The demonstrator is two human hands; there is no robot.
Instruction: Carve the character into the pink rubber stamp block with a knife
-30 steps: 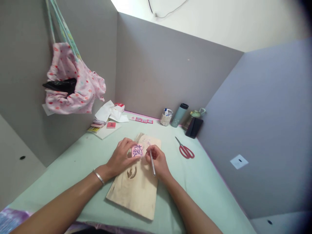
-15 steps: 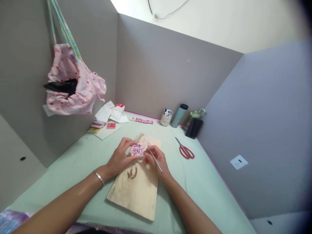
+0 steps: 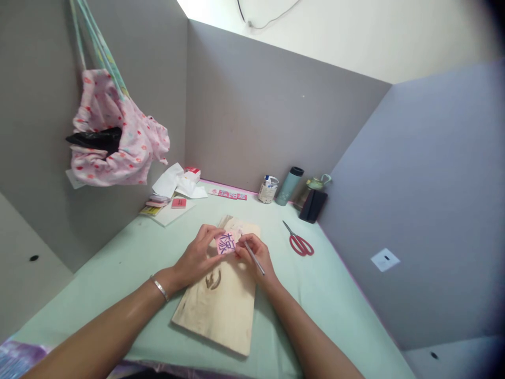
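A small pink square (image 3: 225,243) with a purple written character is pinched at its left side between the thumb and fingers of my left hand (image 3: 202,251). My right hand (image 3: 254,256) is closed around a slim silver pen-shaped tool (image 3: 254,258), whose rear end slants back toward my wrist. The tool's tip is hidden by my fingers. My right fingertips meet the square's right edge. Both hands are over the upper part of a pale wooden board (image 3: 221,316), which has a dark curved knot below the square.
Red-handled scissors (image 3: 301,245) lie right of the board. Behind stand a jar of pens (image 3: 268,190), a teal tumbler (image 3: 289,187), a green teapot (image 3: 317,183) and a black phone (image 3: 313,206). Papers (image 3: 169,180) and small pads lie back left. A pink cloth bag (image 3: 114,137) hangs left.
The pink square has turned slightly and shifted a little right. My right hand has tipped the silver tool further toward the right, and its fingertips have come to the square's edge.
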